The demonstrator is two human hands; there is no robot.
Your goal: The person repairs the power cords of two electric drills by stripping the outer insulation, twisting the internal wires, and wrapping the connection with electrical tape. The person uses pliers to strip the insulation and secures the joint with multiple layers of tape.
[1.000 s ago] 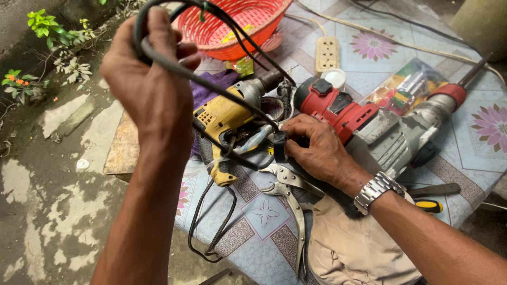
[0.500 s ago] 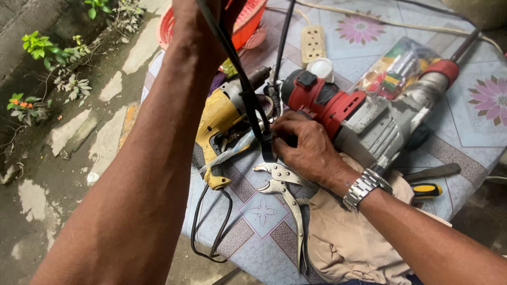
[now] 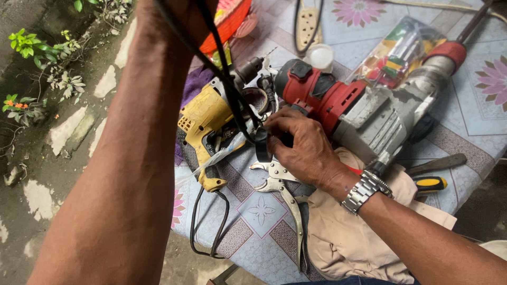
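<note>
1. The left hand [image 3: 174, 13] was high up at the far edge, closed around the black cord [image 3: 224, 79].
2. The right hand [image 3: 301, 150] pinched that cord beside the yellow drill [image 3: 208, 119] on the desk [image 3: 253, 221].
3. Pulling gently seemed best, so nothing snagged.

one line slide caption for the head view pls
Left hand lifts a black cord while the right hand pinches it beside a yellow power tool.

bare forearms, silver metal wristwatch [image 3: 365, 191] on right wrist
</note>
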